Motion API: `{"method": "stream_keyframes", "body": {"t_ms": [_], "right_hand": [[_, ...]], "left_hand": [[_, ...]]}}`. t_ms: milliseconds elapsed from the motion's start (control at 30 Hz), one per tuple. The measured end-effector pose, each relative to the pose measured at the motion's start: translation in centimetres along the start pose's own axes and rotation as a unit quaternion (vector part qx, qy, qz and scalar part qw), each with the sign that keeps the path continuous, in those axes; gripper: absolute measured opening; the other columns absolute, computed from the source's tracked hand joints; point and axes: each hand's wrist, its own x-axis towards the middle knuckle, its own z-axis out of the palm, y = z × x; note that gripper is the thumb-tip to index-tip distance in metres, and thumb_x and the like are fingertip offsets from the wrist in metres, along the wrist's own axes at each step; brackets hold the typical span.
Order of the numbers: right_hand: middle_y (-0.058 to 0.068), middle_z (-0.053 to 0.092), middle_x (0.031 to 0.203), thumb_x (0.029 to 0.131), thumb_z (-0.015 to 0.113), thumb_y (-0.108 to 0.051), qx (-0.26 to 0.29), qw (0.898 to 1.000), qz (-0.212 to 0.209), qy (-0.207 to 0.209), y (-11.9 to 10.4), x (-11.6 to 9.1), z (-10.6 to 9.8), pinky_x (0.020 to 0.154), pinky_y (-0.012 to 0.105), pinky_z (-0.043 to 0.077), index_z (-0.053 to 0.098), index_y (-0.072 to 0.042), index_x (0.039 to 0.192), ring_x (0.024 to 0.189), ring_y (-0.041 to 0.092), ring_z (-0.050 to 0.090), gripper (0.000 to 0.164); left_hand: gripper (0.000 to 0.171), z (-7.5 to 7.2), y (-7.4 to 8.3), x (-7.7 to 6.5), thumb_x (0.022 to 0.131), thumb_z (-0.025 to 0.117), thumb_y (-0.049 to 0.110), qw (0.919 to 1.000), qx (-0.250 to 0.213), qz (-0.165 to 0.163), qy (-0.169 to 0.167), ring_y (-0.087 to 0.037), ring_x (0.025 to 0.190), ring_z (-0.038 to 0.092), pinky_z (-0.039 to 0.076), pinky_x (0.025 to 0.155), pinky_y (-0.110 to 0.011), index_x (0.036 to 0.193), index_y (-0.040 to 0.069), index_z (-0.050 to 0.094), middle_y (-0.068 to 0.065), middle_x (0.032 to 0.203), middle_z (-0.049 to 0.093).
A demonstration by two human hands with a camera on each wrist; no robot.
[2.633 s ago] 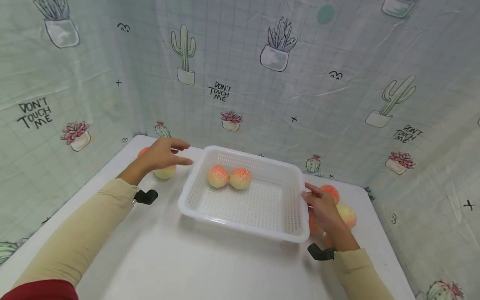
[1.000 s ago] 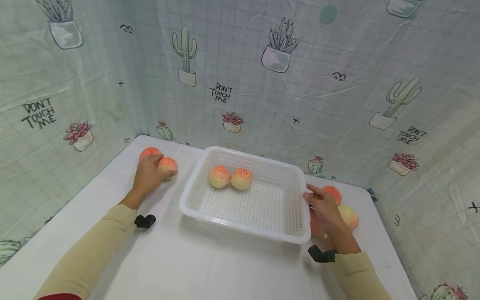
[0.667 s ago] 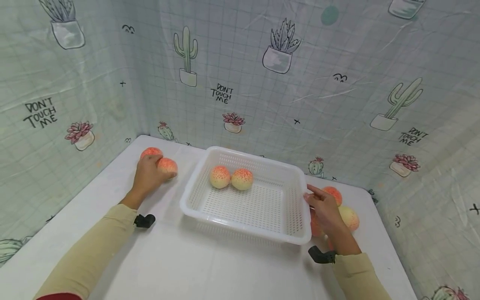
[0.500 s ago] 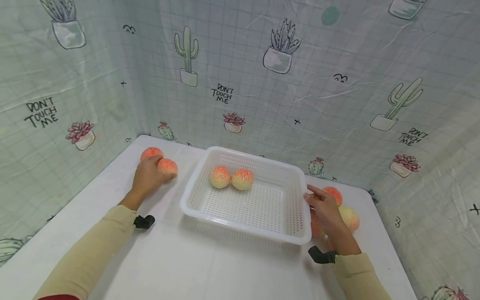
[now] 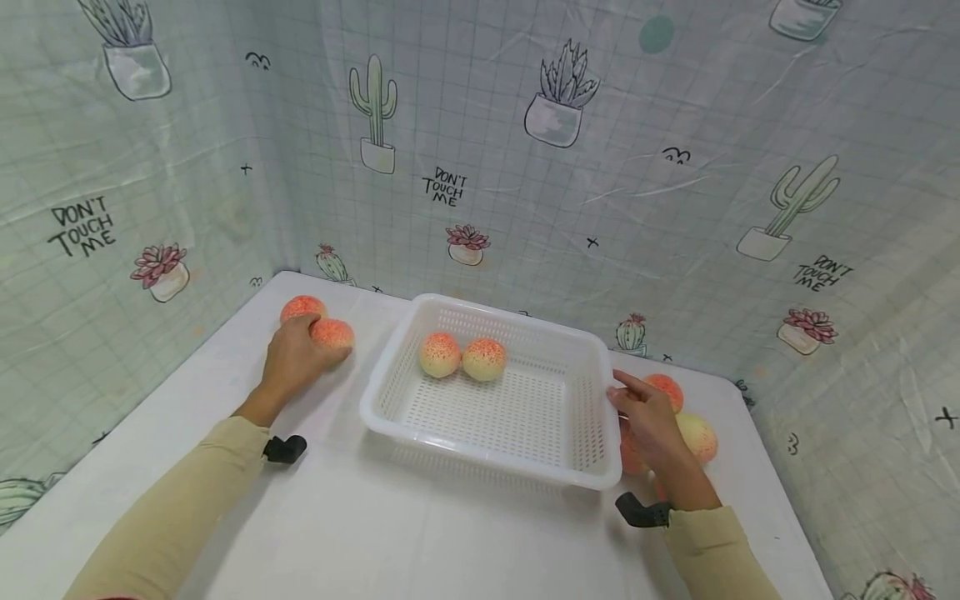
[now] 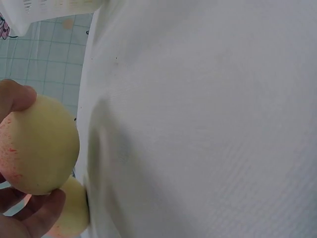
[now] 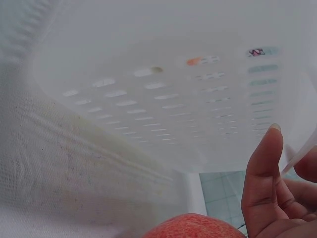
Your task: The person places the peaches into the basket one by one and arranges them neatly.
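Observation:
My left hand (image 5: 294, 357) grips a yellow peach with a red blush (image 5: 332, 335) left of the basket. In the left wrist view the thumb (image 6: 17, 96) and fingertips (image 6: 47, 213) curl round opposite sides of this peach (image 6: 52, 146). Just behind it sits another peach (image 5: 303, 308). A white perforated plastic basket (image 5: 487, 450) stands mid-table with two peaches (image 5: 440, 355) side by side inside. My right hand (image 5: 651, 417) pinches the basket's right rim, its thumb (image 7: 265, 168) against the outer wall in the right wrist view.
Several more peaches (image 5: 697, 437) lie on the white table (image 5: 450, 542) beside and partly under my right hand. A cloth printed with cacti (image 5: 495, 183) hangs behind the table and along both sides. Black wrist cameras (image 5: 643, 510) are strapped on.
My left hand has moved left and down from beside the basket's rim to a peach and taken hold of it, shifting slightly since. The right hand has stayed on the basket's rim.

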Motion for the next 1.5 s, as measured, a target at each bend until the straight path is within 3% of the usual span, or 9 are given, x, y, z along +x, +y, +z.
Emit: {"method": "stream_keyframes", "body": {"t_ms": [600, 1067, 1500], "right_hand": [[0.0, 0.058, 0.114, 0.109, 0.057, -0.022, -0.003, 1.0, -0.001, -0.001, 0.1, -0.1, 0.0, 0.082, 0.021, 0.06, 0.04, -0.017, 0.161, 0.099, 0.013, 0.065, 0.056], [-0.001, 0.056, 0.114, 0.108, 0.057, -0.022, 0.011, 1.0, -0.001, -0.006, -0.1, -0.2, 0.0, 0.082, 0.02, 0.059, 0.038, -0.017, 0.162, 0.099, 0.012, 0.063, 0.058], [0.002, 0.057, 0.121, 0.109, 0.055, -0.023, 0.001, 1.0, -0.003, -0.004, -0.1, -0.2, 0.0, 0.085, 0.021, 0.06, 0.038, -0.018, 0.162, 0.104, 0.016, 0.064, 0.056]], "left_hand": [[0.066, -1.7, 2.1, -0.2, 0.08, 0.086, 0.023, 0.9994, -0.015, 0.022, 0.022, -0.045, 0.116, 0.059, 0.053, 0.098, -0.062, 0.13, -0.009, 0.057, -0.028, 0.131, 0.059], [0.074, -3.1, 4.3, -0.2, 0.085, 0.084, 0.031, 0.9999, -0.011, -0.002, -0.009, -0.047, 0.121, 0.059, 0.055, 0.1, -0.063, 0.14, -0.007, 0.053, -0.031, 0.141, 0.058], [0.072, -3.7, 5.3, -0.1, 0.084, 0.083, 0.037, 0.9998, -0.018, 0.003, -0.005, -0.044, 0.116, 0.061, 0.056, 0.095, -0.06, 0.139, -0.002, 0.057, -0.028, 0.135, 0.064]]}}
